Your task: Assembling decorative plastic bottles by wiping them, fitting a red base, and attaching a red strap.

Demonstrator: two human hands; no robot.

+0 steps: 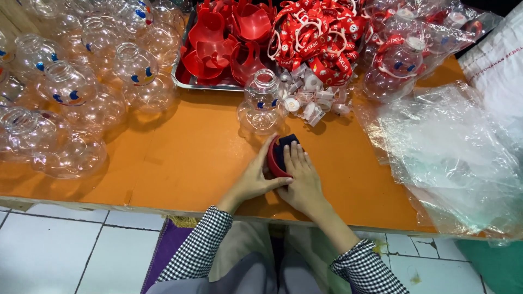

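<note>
My left hand [253, 178] and my right hand [303, 179] meet at the middle of the orange table [185, 158], both gripping a round red lid [276, 158] with a dark blue part set in it. The left thumb curls along the lid's left rim; the right fingers lie flat over its top. Just beyond the lid stands a clear round plastic bottle [262, 103] with small blue and red marks, upright and untouched.
Many clear bottles [76, 92] crowd the left side. A metal tray [182, 76] at the back holds red plastic parts [229, 38] and red-white straps [318, 35]. Small white fittings [313, 95] lie beside it. Clear plastic bags [452, 147] cover the right.
</note>
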